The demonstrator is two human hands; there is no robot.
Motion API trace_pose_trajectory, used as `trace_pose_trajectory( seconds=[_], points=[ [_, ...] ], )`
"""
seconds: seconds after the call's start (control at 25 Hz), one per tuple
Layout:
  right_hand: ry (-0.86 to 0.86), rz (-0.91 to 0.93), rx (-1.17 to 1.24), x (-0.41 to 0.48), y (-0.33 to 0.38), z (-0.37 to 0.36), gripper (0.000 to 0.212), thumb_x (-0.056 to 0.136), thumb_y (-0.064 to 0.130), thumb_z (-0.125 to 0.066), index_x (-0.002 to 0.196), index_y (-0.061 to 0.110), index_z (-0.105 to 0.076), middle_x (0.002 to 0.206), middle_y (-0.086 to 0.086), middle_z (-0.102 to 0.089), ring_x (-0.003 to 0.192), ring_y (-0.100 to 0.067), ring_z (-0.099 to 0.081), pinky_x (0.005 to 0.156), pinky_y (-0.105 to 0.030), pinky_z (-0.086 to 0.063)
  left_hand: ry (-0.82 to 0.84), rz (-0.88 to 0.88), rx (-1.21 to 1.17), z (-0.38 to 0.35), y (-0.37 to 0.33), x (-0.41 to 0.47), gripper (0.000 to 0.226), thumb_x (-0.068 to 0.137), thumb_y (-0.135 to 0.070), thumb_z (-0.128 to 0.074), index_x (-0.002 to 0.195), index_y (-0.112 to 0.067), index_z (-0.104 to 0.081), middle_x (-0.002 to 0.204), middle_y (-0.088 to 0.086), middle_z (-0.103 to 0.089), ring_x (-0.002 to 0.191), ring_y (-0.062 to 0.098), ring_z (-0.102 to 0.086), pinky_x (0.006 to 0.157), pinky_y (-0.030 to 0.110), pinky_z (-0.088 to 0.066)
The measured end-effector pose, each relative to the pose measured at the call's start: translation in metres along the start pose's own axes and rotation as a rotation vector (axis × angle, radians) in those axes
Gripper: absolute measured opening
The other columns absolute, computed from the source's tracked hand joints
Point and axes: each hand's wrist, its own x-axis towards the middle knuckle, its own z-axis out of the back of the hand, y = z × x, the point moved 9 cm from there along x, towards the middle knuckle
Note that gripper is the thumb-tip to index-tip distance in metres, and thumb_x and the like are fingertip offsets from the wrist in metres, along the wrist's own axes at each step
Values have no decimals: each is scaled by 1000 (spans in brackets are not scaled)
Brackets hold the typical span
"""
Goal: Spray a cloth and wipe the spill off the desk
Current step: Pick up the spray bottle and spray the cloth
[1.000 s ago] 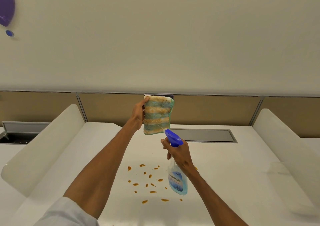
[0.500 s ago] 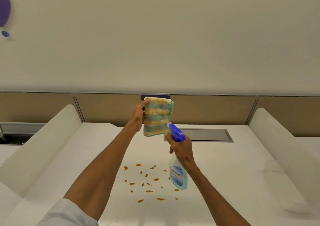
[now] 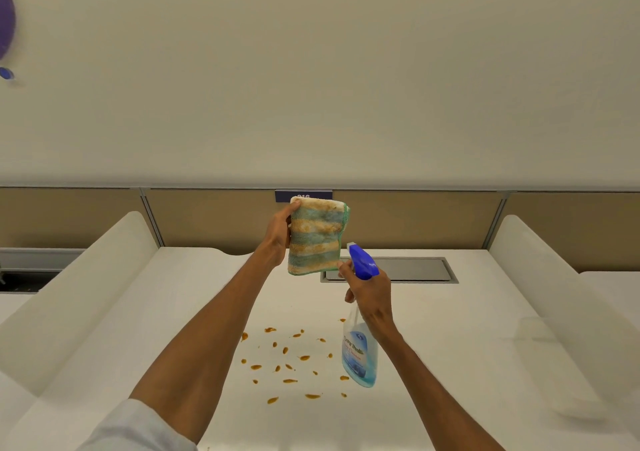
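My left hand [image 3: 277, 236] holds a folded cloth [image 3: 317, 237] with green and orange-stained stripes upright above the white desk [image 3: 450, 329]. Just right of it and lower, my right hand [image 3: 369, 293] grips the neck of a clear spray bottle [image 3: 360, 357] holding blue liquid. Its blue trigger head [image 3: 362, 263] points up-left at the cloth's lower right corner, nearly touching it. Several orange-brown drops of the spill [image 3: 287, 360] lie scattered on the desk below my hands, left of the bottle.
White curved dividers stand at the left [image 3: 79, 288] and right [image 3: 554, 295] of the desk. A grey cable tray lid [image 3: 412, 270] is set into the desk's far edge, under tan partition panels [image 3: 214, 218]. A cream wall rises behind.
The spray bottle has risen and moved closer to the cloth, its nozzle now by the cloth's lower right corner. The left hand with the cloth has stayed almost still.
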Motion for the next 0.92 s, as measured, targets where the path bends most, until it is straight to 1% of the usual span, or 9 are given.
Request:
trace_pose_trajectory(
  seconds=[0.12,0.2,0.28,0.4,0.48,0.64,0.72,0.84,0.92],
  points=[
    [55,49,3,0,9,4,23,90,34,-69,94,12,-65,61,-5,-65,44,-7,-58,51,-13,-49,6,1,9,-10,2,-4,34,97,-46,-54,110,-18,-68,110,6,-70,98,25,-66,89,44,-54],
    [73,75,-28,0,15,6,22,90,35,-69,85,14,-64,57,-3,-63,44,-8,-57,53,-14,-50,17,3,3,-19,5,-7,33,97,-45,-54,109,-18,-68,111,6,-70,99,24,-66,84,41,-55],
    [65,86,-59,-1,18,12,23,90,35,-69,81,15,-62,54,-1,-61,44,-9,-57,54,-16,-50,29,5,-1,-28,6,-11,31,97,-45,-54,107,-20,-68,110,5,-70,99,24,-66,81,38,-55],
    [35,84,12,-1,19,28,17,89,34,-70,83,21,-62,57,1,-62,44,-6,-58,50,-12,-49,36,6,0,-39,10,-13,30,96,-46,-55,106,-21,-68,109,4,-70,99,24,-66,82,38,-55],
    [-1,86,33,-2,16,44,15,90,33,-69,86,22,-61,58,1,-62,44,-5,-59,49,-10,-48,39,11,4,-48,14,-15,30,96,-46,-56,105,-21,-68,108,3,-70,99,23,-66,83,38,-54],
    [-46,83,32,-3,9,73,15,91,32,-68,81,22,-61,55,2,-61,44,-6,-58,51,-13,-49,50,29,2,-70,25,-21,30,96,-46,-57,104,-20,-69,108,4,-71,98,23,-66,84,39,-55],
    [-7,78,37,-3,6,80,15,91,31,-69,86,18,-63,61,-1,-64,45,-8,-59,52,-13,-50,61,34,10,-84,31,-25,29,96,-46,-56,104,-20,-69,108,4,-71,99,24,-66,84,38,-55],
    [44,55,37,-4,0,90,21,90,31,-69,93,10,-65,67,-5,-65,46,-10,-59,52,-17,-51,78,41,20,-106,37,-31,29,96,-46,-56,104,-21,-69,107,3,-71,100,24,-66,81,37,-55],
    [37,48,36,-6,-6,100,22,90,30,-70,96,9,-65,68,-5,-66,46,-8,-61,51,-15,-50,92,42,24,-120,41,-34,28,96,-46,-57,103,-21,-69,108,4,-71,100,23,-66,78,36,-55]
  ],
)
